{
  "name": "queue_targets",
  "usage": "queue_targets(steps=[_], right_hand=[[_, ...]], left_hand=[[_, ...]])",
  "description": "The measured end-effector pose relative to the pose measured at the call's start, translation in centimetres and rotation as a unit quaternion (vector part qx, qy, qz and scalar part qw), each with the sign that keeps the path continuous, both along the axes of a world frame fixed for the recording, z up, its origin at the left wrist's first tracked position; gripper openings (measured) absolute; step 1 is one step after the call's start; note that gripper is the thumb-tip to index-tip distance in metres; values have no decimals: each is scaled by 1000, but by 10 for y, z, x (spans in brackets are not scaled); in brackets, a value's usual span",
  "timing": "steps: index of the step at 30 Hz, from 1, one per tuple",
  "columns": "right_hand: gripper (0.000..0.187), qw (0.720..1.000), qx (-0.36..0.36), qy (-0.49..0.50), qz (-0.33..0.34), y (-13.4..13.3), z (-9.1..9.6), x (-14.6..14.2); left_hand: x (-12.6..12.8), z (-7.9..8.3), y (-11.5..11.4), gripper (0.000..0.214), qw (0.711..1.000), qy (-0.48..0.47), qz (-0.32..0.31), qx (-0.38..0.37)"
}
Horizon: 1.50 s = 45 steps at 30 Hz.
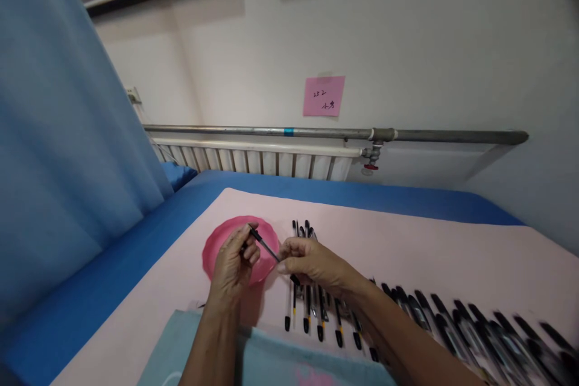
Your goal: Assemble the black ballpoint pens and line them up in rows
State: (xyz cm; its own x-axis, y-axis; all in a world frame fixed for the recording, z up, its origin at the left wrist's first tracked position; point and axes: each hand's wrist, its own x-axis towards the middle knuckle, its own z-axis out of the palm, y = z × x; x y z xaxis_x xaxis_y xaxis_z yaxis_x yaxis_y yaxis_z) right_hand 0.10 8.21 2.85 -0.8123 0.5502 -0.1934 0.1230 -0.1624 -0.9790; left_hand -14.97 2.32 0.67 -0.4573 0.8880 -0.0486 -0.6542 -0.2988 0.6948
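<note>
Above a pink sheet and a pink plate, a pen is held slantwise.

The sheet is covered at the right by blurred loose pens; a nearer row of pens is partly hidden by the right forearm; the plate is partly covered by the left hand, its thumb and fingers closed on the black end of the pen; the barrel, over the plate's right side, is pinched lower down by the right hand; whether the black piece under its fingers belongs to the same pen cannot be told; the grip is best kept firm but light, with any push or pull made straight along the barrel; the forearm is best kept raised, so that no pens are rolled.
</note>
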Motion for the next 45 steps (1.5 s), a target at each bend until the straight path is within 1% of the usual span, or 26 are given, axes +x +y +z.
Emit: queue_targets(steps=[2,5,6,7,9,11,12,14,15,17,20,21,22,25,26,27,29,30,31,34,35,36,38,39,43,45], right_hand=[[16,1000,-9,13,13,0,-2,-1],[23,996,-62,21,62,0,-4,-1],[23,995,-67,26,65,1,-4,-1],[21,996,-61,31,56,1,-5,-1],[15,999,-30,35,11,1,-5,-1],[17,999,-33,32,-17,0,-5,-2],[20,998,-54,26,-10,0,-5,-2],[26,994,-103,18,33,-1,-5,-3],[27,992,-113,16,52,-1,-5,-3],[24,995,-84,20,45,-1,-5,-4],[17,999,-6,26,-39,-2,-5,-5],[19,999,-8,22,-49,-2,-4,-5],[20,999,-28,16,-41,-3,-4,-5],[26,994,-111,3,25,-3,-6,-6],[25,994,-109,4,30,-3,-6,-6],[22,996,-87,8,18,-3,-7,-6],[15,999,-27,20,-24,-3,-8,-6],[16,999,-17,20,-37,-3,-8,-6],[19,999,-27,15,-38,-3,-7,-6],[24,995,-100,-9,8,-4,-7,-6],[23,995,-103,-14,13,-5,-6,-7],[20,996,-87,-12,5,-5,-6,-7],[15,999,-43,3,-29,-6,-5,-8],[16,998,-39,11,-37,-6,-5,-8],[23,994,-108,-7,-17,-7,-2,-8],[21,995,-94,-14,-23,-7,-2,-8]], left_hand=[[-1,1,0,21,1000,-15,6,6],[-2,2,-1,19,999,-28,8,15],[-2,2,-1,19,999,-30,8,17],[-2,2,-1,19,999,-31,8,20],[-2,2,-2,18,999,-35,8,25],[-2,2,-2,17,999,-39,11,29],[-1,2,-2,17,999,-39,12,30],[-1,2,-2,17,999,-37,15,32],[-1,2,-2,18,999,-34,16,33],[-2,2,-2,18,999,-31,17,33],[-2,2,-2,19,999,-33,18,33],[-2,2,-2,19,999,-34,20,34],[-2,2,-2,19,999,-35,22,35],[-2,2,-2,19,998,-36,29,41],[-2,2,-2,19,998,-36,29,41],[-2,2,-2,19,998,-36,28,40],[-3,2,-2,19,998,-36,27,36],[-3,2,-2,19,998,-36,27,34],[-3,2,-2,19,998,-36,28,34],[-3,1,-2,20,998,-36,31,33],[-3,2,-2,20,998,-37,31,32],[-2,2,-2,21,998,-37,30,31],[-2,2,-2,22,998,-37,29,30],[-2,3,-2,23,998,-39,29,30],[-3,4,-3,22,998,-43,36,32],[-2,4,-3,21,998,-43,38,31]])
